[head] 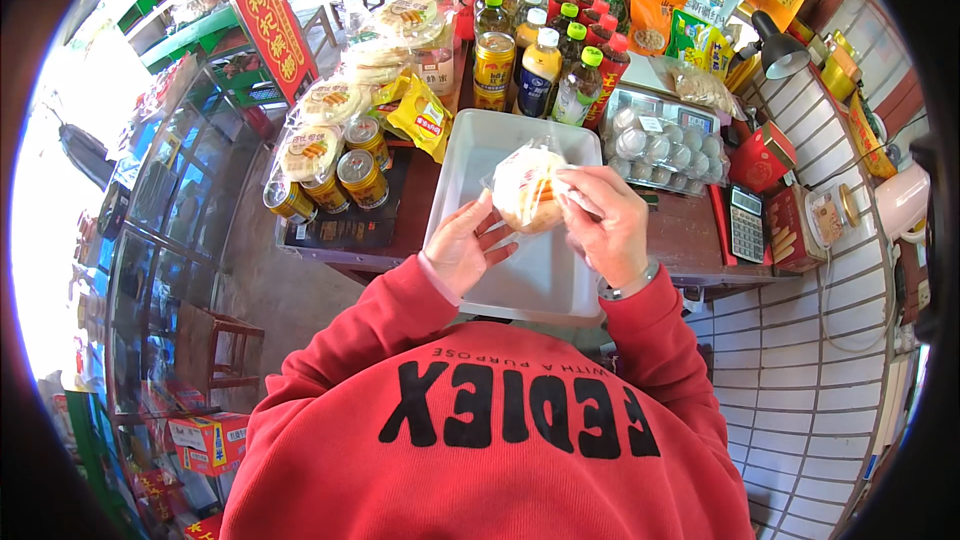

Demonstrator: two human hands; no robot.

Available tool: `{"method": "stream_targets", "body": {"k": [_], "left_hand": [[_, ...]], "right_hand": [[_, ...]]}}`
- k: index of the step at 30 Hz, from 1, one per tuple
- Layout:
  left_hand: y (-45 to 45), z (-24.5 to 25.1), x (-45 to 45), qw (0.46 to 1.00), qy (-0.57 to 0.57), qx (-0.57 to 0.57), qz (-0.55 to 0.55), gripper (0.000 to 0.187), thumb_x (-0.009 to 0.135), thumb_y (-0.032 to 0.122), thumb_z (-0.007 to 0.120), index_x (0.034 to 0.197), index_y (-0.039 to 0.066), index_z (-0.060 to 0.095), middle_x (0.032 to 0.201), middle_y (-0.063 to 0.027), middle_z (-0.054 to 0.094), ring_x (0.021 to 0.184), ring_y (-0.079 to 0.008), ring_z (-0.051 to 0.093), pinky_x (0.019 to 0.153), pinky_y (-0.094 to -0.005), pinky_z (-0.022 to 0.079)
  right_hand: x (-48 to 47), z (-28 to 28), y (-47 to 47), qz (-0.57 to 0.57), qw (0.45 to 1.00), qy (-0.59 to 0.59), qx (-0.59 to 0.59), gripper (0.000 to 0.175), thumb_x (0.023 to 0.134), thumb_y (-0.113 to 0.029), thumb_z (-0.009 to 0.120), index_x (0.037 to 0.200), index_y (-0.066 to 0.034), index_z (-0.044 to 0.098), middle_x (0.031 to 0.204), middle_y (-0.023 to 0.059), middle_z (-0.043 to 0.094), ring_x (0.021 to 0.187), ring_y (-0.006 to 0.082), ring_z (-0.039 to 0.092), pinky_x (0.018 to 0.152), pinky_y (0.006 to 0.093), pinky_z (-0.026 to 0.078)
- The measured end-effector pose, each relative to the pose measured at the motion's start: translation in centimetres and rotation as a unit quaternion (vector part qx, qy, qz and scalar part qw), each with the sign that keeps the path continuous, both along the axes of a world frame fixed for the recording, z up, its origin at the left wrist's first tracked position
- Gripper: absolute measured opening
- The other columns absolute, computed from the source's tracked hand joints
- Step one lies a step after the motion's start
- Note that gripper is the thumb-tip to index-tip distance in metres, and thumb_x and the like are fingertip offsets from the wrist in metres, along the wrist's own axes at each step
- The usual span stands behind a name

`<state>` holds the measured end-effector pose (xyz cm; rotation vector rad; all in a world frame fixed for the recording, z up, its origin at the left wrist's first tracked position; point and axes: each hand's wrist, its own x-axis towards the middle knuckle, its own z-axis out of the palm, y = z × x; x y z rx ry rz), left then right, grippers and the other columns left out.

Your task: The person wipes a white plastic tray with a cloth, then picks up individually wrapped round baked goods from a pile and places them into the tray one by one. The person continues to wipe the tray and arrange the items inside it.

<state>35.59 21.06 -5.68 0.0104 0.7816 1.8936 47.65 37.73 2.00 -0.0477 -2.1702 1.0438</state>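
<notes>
A clear plastic packet of round flatbread (526, 191) is held up above a white plastic tub (480, 136). My left hand (466, 246) grips its left edge, thumb in front and the lower fingers spread below. At the packet's right side my right hand (611, 221) pinches a crumpled white wad (583, 200), perhaps tissue or cloth, against the wrapping. Whether the right fingers also grip the packet itself is hidden. Similar flatbread packets (309, 151) lie stacked at the left, partly on yellow drink cans (363, 178).
Drink bottles (540, 71) and a tall yellow can (493, 71) crowd behind the tub. Boxed eggs (660, 150) sit at its right, before a scale (696, 120). Further right are a calculator (747, 223), a lidded jar (829, 216) and a black lamp (781, 52). A glass display case (161, 240) stands left.
</notes>
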Motion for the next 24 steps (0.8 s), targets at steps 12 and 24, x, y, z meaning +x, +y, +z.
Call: {"method": "stream_targets", "body": {"k": [12, 24], "left_hand": [[-1.1, -0.2, -1.1, 0.968, -0.123, 0.212, -0.044, 0.058, 0.090, 0.046, 0.063, 0.132, 0.006, 0.054, 0.104, -0.0117, 0.063, 0.084, -0.0219, 0.061, 0.068, -0.0293, 0.057], [-1.6, 2.3, 0.5, 0.977, 0.178, -0.016, -0.113, 0.067, 0.098, 0.059, 0.040, 0.145, 0.012, 0.043, 0.138, -0.0133, 0.056, 0.118, -0.0284, 0.061, 0.091, -0.0455, 0.053]], "right_hand": [[1.9, 0.6, 2.8, 0.115, 0.910, -0.026, -0.398, 0.056, 0.085, 0.001, 0.069, 0.138, -0.0028, 0.052, 0.125, 0.0145, 0.061, 0.108, 0.0165, 0.061, 0.089, 0.0287, 0.052], [0.3, 1.0, 0.8, 0.155, 0.872, -0.193, -0.422, 0.043, 0.084, -0.005, 0.074, 0.124, 0.0000, 0.059, 0.100, 0.0090, 0.067, 0.086, 0.0125, 0.066, 0.074, 0.0242, 0.053]]}}
